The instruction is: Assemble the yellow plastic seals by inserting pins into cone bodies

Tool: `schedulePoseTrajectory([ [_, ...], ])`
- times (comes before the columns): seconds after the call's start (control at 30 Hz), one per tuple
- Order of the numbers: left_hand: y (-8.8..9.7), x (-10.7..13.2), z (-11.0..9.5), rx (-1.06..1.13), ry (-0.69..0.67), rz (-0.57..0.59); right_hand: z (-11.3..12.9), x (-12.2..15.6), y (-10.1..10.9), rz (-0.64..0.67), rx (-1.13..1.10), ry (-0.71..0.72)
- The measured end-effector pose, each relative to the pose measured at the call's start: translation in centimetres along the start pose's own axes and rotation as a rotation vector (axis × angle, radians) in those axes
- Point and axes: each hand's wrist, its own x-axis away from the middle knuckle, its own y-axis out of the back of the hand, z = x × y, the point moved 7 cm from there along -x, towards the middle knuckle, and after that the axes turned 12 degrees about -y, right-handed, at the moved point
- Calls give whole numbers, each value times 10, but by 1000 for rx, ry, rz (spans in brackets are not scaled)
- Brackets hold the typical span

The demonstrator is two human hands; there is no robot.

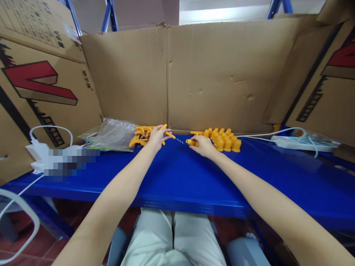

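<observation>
Left hand (pixel 157 137): closed round orange piece (pixel 171 136), spring (pixel 179 140) at tip | Right hand (pixel 204 146): closed round orange cylinder (pixel 191 142) | Tabletop (pixel 180 177): blue

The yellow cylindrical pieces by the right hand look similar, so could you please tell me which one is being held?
The yellow piece in the right hand, held roughly sideways; the other cylindrical pieces stand upright, clustered on the blue table.
</observation>
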Motion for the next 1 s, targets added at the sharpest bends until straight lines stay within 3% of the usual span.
schedulePoseTrajectory([
  [0.23,3,-5,9,5,22,-14,9,3,1,7,4,52],
  [0.47,1,-9,14,72,48,24,2,2,1,7,45,-18],
  [0.77,-2,-3,16,77,54,36,9,3,3,-1,-55,12],
  [1.0,-17,15,31,-99,220,211,8,3,1,24,-80,26],
])
